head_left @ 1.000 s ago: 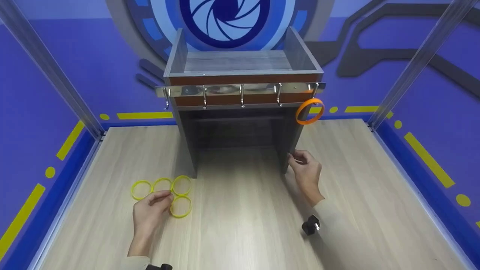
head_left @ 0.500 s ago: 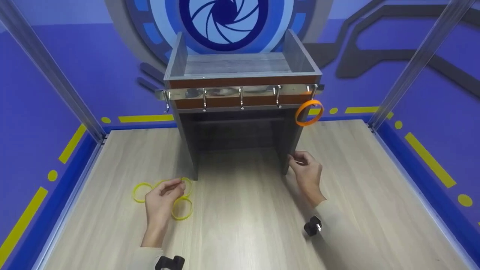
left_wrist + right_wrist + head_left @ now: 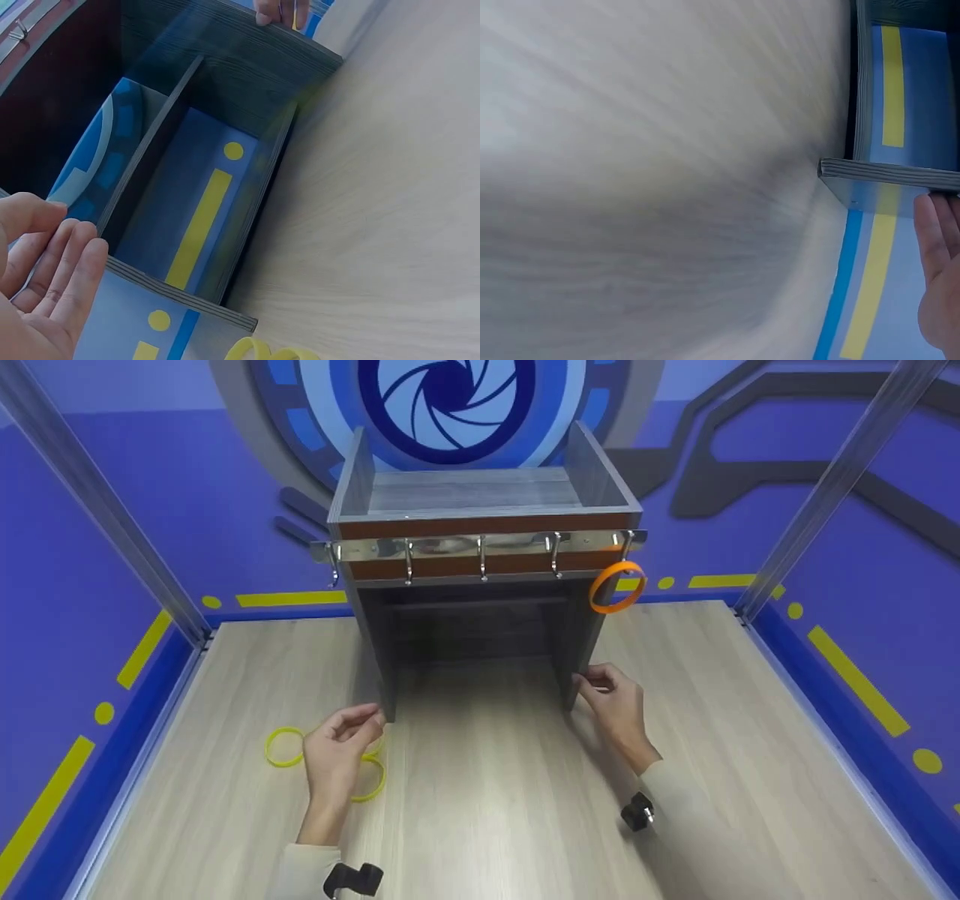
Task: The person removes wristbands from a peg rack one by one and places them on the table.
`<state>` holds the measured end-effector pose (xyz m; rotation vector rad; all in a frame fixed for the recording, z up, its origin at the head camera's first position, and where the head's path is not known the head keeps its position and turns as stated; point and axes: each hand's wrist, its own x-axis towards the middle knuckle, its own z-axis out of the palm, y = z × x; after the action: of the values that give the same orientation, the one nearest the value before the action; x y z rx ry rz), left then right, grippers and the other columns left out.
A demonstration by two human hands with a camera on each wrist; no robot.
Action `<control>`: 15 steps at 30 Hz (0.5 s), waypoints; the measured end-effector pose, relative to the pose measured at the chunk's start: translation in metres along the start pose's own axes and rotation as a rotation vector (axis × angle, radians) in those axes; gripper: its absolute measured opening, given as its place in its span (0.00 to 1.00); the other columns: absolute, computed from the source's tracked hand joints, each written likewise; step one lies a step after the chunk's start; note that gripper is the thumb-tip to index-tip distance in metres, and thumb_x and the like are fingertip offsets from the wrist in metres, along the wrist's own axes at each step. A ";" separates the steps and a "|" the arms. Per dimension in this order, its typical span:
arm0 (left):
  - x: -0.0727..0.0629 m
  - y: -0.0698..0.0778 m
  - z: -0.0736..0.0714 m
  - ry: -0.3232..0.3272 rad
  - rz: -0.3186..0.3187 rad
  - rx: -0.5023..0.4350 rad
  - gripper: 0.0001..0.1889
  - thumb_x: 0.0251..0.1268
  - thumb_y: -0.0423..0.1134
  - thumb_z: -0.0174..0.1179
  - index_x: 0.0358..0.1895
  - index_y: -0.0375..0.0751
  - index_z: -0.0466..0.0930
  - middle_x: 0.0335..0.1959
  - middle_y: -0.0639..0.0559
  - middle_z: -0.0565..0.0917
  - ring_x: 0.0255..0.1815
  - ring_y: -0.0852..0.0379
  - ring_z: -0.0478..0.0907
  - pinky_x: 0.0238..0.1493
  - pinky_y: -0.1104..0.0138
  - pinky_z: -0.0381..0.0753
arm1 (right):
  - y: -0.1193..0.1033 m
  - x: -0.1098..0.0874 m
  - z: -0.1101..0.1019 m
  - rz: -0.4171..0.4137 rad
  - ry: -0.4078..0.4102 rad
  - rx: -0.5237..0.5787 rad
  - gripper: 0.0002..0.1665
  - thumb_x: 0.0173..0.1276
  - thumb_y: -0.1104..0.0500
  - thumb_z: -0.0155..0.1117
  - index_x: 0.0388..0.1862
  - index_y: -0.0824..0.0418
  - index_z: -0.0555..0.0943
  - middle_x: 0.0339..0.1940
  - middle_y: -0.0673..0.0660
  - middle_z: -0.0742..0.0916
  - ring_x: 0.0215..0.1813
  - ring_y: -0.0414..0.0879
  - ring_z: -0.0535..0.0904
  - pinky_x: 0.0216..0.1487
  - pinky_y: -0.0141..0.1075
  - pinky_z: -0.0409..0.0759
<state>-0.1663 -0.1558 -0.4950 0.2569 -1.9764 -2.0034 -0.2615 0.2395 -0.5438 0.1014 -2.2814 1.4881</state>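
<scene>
A grey wooden shelf unit (image 3: 480, 495) stands on the table, with a metal hook rail (image 3: 517, 542) across its front. My left hand (image 3: 337, 746) hovers beside the unit's lower left panel, fingers loosely bent and nothing held. Partly under it lie yellow rings (image 3: 285, 766), some hidden by the hand; yellow rings (image 3: 251, 343) also show at the bottom of the left wrist view. With thumb and fingers, my right hand (image 3: 616, 705) holds the front edge of the right side panel (image 3: 570, 690). An orange ring (image 3: 594, 594) hangs from the rightmost hook.
Blue printed walls (image 3: 862, 585) enclose the light wooden table (image 3: 465, 810) at the back and sides. Metal corner posts (image 3: 840, 472) rise at both rear corners. Each wrist carries a black camera mount (image 3: 637, 811).
My left hand has moved right and forward from the yellow rings to the lower left panel. My right hand stays at the right panel.
</scene>
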 end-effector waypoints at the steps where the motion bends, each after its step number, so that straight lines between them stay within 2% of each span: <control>1: 0.000 0.000 0.000 0.002 0.008 -0.002 0.09 0.66 0.26 0.73 0.47 0.27 0.88 0.40 0.40 0.91 0.39 0.50 0.90 0.44 0.70 0.89 | 0.000 0.000 -0.001 -0.003 -0.003 0.000 0.07 0.69 0.62 0.78 0.42 0.62 0.89 0.38 0.53 0.91 0.43 0.48 0.89 0.44 0.27 0.86; 7: -0.002 0.001 -0.003 0.004 0.030 0.011 0.09 0.67 0.28 0.73 0.47 0.28 0.89 0.39 0.40 0.91 0.38 0.53 0.90 0.44 0.70 0.89 | -0.002 0.003 -0.002 -0.022 -0.015 -0.031 0.09 0.68 0.60 0.80 0.39 0.62 0.87 0.36 0.53 0.91 0.43 0.49 0.89 0.44 0.26 0.85; 15: -0.003 0.003 -0.001 0.008 0.039 0.001 0.09 0.66 0.27 0.73 0.47 0.27 0.88 0.39 0.40 0.91 0.38 0.56 0.90 0.44 0.70 0.90 | -0.003 0.006 -0.003 -0.004 -0.040 -0.050 0.08 0.68 0.64 0.79 0.37 0.62 0.85 0.35 0.54 0.90 0.42 0.49 0.88 0.41 0.26 0.85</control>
<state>-0.1630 -0.1559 -0.4927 0.2249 -1.9632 -1.9743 -0.2656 0.2420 -0.5379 0.1219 -2.3469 1.4389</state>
